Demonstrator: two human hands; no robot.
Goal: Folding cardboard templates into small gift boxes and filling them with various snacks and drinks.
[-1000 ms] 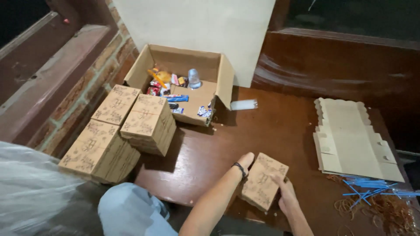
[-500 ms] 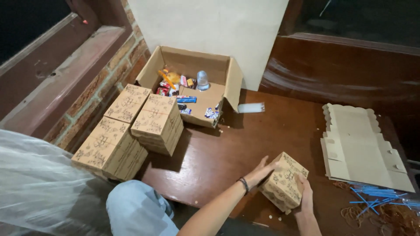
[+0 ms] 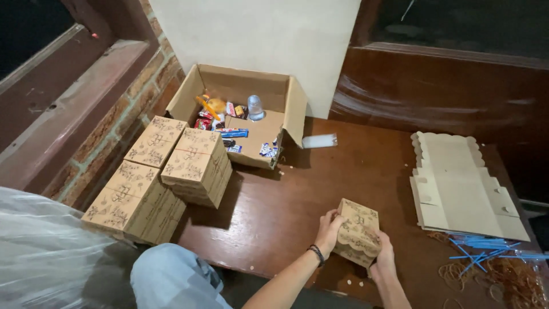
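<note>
A small printed brown cardboard box (image 3: 358, 232), assembled and closed, is shown held between both hands near the front edge of the dark brown wooden table (image 3: 343, 171). The left hand (image 3: 328, 230) is wrapped against its left side and the right hand (image 3: 383, 258) is cupped under its lower right corner, both closed on the box, which is tilted and appears lifted off or barely resting on the tabletop. The box is judged light, fairly stiff at its folded edges but easily dented on its flat panels, and not slippery; it is best gripped at opposite sides or corners, as shown. To the left, finished boxes of the same print are seen in three stacks (image 3: 166, 171); the number within each stack cannot be counted. One large open cardboard carton (image 3: 240, 114) stands at the back and contains assorted packaged snacks and one sealed clear plastic cup (image 3: 255, 107). One pile of flat unfolded box blanks (image 3: 463, 186) lies at the right, beside a bundle of blue straws (image 3: 480, 246) and scattered rubber bands (image 3: 503, 277).
</note>
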